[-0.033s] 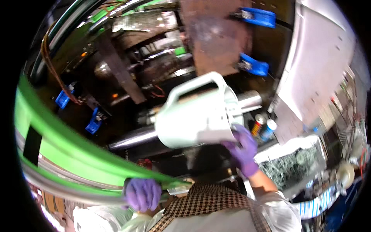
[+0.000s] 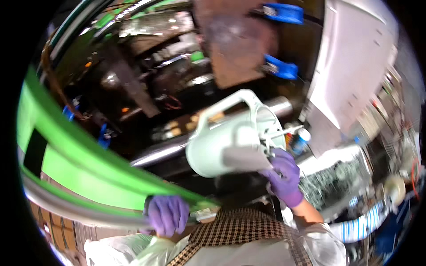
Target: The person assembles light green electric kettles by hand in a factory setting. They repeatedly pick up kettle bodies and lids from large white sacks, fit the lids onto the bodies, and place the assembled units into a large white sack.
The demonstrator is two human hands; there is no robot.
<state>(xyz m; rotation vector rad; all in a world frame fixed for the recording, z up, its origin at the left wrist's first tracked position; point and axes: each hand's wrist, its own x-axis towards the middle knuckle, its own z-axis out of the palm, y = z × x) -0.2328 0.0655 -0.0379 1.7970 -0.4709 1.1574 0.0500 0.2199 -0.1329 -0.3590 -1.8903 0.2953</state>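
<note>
A large pale green plastic pitcher (image 2: pixel 212 153) with a big loop handle lies tilted on its side in front of me, its open end toward the right. My right hand (image 2: pixel 285 176), in a purple glove, is closed on the rim at that end; the fingertips are partly hidden. Thin pale plastic pieces stick out at the pitcher's mouth. My left hand (image 2: pixel 166 216), also gloved in purple, has its fingers curled over the edge of the green machine door (image 2: pixel 88 173).
Behind the pitcher run a shiny metal bar (image 2: pixel 162 156) and a rusty plate (image 2: pixel 237 57) with blue clamps (image 2: pixel 284 13). Spray cans (image 2: pixel 301 141) stand at the right, near a white box (image 2: pixel 330 184) of greenish scraps. A pale machine panel (image 2: pixel 355 66) rises at far right.
The pitcher has shifted right and toward me with my right hand, away from the metal bar. My left hand stays on the door edge. The whole view has turned slightly.
</note>
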